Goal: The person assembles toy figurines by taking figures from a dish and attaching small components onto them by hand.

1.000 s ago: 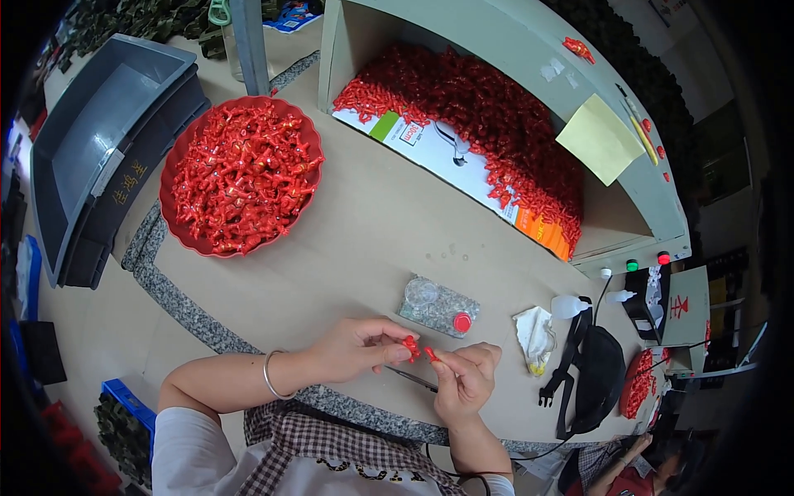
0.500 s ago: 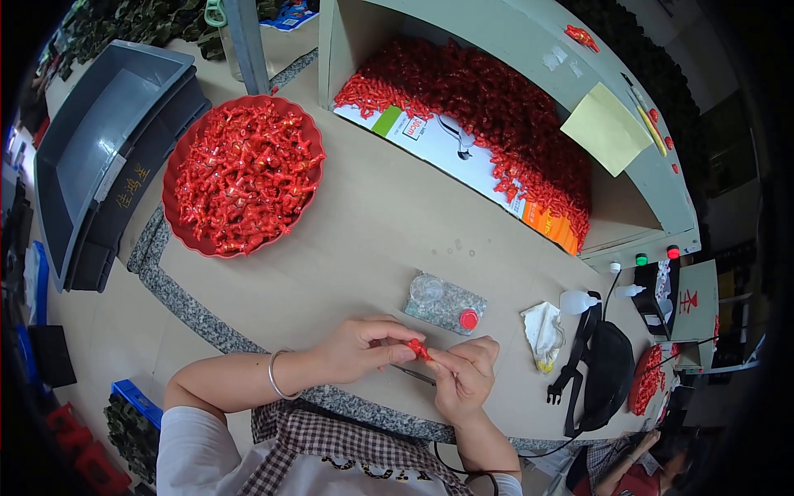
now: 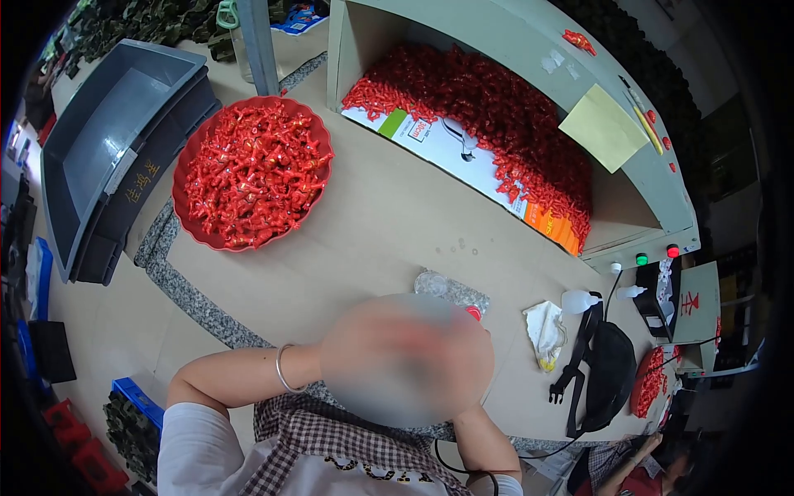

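My left hand (image 3: 364, 364) and my right hand (image 3: 451, 372) meet at the near edge of the table, right in front of my body. A blurred patch covers both, so their fingers and anything in them cannot be made out. My left forearm (image 3: 240, 376) wears a thin bracelet at the wrist. A clear plastic bag (image 3: 451, 291) with a red cap beside it lies just beyond the hands. Farther left sits a round red tray (image 3: 188, 225) heaped with small red plastic parts (image 3: 252, 165).
An open box shelf (image 3: 529, 50) at the back holds a big pile of red parts (image 3: 496, 107). Stacked grey bins (image 3: 107, 149) stand at the left. To the right lie a white rag (image 3: 546, 331), a small white bottle (image 3: 579, 302) and a black bag (image 3: 608, 372).
Earlier both hands pinched a small red piece together at the table's near edge. They are in the same spot now, but blurred.
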`<state>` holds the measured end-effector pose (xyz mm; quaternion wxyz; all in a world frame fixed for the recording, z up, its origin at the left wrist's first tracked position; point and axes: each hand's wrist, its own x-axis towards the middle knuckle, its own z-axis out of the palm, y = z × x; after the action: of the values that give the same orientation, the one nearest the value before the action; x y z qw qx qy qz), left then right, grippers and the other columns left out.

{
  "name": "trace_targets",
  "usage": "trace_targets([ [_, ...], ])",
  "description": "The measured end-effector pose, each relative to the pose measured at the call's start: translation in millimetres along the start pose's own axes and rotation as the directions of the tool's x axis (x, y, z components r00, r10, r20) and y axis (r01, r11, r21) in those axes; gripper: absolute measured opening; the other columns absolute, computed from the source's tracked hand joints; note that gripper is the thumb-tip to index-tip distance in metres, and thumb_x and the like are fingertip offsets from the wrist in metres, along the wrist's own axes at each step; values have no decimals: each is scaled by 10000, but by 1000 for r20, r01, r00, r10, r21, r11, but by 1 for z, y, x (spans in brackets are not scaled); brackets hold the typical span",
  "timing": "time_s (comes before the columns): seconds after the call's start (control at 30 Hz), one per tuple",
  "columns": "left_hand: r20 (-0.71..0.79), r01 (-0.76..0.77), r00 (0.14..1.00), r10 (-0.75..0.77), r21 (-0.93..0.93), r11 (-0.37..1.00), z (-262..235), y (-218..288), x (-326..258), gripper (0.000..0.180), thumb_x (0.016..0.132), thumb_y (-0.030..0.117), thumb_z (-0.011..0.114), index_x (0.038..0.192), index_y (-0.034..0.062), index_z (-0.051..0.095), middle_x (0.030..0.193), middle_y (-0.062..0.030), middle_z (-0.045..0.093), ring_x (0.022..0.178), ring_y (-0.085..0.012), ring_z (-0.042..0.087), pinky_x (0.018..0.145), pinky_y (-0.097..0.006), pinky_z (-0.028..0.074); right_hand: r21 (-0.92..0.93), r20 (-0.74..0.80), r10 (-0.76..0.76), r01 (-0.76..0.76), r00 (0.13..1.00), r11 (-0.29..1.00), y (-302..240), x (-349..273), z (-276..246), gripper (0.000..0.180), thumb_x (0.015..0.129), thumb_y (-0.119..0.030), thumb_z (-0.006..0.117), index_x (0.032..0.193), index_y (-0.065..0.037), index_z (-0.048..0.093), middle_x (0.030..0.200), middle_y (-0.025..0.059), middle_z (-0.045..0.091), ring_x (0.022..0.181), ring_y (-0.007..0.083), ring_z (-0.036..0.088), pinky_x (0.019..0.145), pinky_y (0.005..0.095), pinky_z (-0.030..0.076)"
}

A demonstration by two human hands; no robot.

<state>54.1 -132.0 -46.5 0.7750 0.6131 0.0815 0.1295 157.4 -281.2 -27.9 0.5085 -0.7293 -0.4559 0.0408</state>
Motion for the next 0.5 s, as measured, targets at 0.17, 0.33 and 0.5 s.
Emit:
trace_targets([
  [0.17,-50,-194,978,204,156,969,3,-2,1,223,808,41,638,1031,42,646,926,-65,614,713,-89,572,530,-209,455,-18,-50,18,-19,999,1000,-5,1,3,170,709,-73,715,872,-55,668,779,29,545,757,190,466,674,286,385],
  [0.33,-46,-235,965,258,288,928,2,-1,-3,209,811,80,638,1016,36,641,928,-83,620,750,-151,596,630,-240,479,45,2,37,-37,999,998,-4,2,2,166,710,-77,716,866,-52,666,778,34,557,750,185,477,675,282,383],
  [0.5,-26,-273,952,304,372,887,2,1,-3,199,810,87,633,1003,41,646,918,-87,626,780,-176,616,663,-258,499,83,20,36,-38,999,996,-2,1,2,158,714,-73,711,863,-52,664,770,33,558,738,184,479,672,283,381],
])
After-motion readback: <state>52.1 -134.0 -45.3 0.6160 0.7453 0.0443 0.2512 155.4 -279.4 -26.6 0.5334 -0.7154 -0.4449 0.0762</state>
